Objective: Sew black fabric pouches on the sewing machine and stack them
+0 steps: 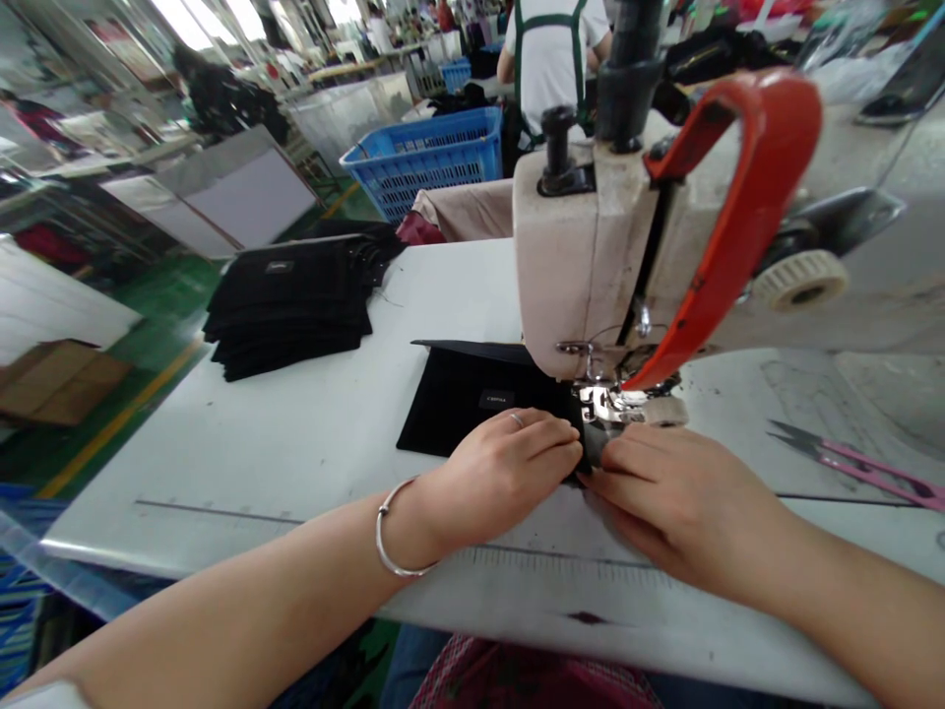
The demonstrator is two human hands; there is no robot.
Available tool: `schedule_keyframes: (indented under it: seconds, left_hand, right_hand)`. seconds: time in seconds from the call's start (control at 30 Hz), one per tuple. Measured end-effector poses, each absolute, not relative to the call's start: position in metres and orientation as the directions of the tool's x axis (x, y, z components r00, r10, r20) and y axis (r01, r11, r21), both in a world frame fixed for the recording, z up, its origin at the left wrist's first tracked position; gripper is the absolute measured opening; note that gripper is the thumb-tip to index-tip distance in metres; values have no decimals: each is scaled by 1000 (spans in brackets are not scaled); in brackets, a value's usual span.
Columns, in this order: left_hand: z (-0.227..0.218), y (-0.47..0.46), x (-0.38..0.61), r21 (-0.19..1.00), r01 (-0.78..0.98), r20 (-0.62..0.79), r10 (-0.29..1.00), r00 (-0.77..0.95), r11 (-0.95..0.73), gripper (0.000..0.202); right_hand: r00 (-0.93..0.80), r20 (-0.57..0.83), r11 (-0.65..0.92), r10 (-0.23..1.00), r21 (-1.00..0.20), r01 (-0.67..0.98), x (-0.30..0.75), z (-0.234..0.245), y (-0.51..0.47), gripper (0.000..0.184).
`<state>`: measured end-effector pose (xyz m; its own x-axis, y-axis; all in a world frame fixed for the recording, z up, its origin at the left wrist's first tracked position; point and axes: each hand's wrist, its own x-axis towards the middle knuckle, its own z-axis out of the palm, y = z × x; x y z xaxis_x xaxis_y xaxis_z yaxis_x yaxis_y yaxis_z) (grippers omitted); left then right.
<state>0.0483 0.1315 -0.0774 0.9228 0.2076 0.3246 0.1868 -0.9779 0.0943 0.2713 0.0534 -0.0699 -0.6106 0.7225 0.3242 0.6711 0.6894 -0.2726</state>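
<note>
A flat black fabric piece (450,399) with a small label (497,400) lies on the white sewing table (354,423). Its right edge reaches the metal presser foot (599,404) of the sewing machine (561,256). My left hand (509,458), fingers closed together, presses on the near right part of the fabric and grips its edge. Just across from it, my right hand (671,487) pinches the fabric's near corner close to the foot. The fingertips of both hands almost meet, and they hide that corner. The needle tip is hard to make out.
Black fabric pieces (287,295) are stacked at the table's far left. Pink-handled thread snips (863,468) lie right of my right hand. A red lever (775,187) curves down the machine's front. Behind the table are a blue basket (435,148) and a person (550,59).
</note>
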Motion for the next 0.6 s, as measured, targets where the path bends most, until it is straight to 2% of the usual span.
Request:
schedule_keyframes:
  seconds: [0.1, 0.3, 0.47, 0.6]
  left_hand:
    - [-74, 132, 48, 132, 197, 330, 231, 915, -971, 21]
    - [-67, 131, 48, 240, 227, 501, 321, 804, -944, 21]
    - [-70, 132, 51, 187, 145, 433, 214, 876, -972, 21]
    - [-72, 133, 53, 154, 151, 433, 204, 878, -976, 20]
  right_hand:
    - [-620, 333, 701, 710, -260, 664, 272, -70, 55, 18]
    - [-618, 332, 700, 713, -284, 655, 272, -71, 57, 19]
    - [-611, 346, 699, 712, -267, 663, 273, -71, 57, 17]
    - [-616, 350, 705, 706, -267, 657, 273, -72, 56, 16]
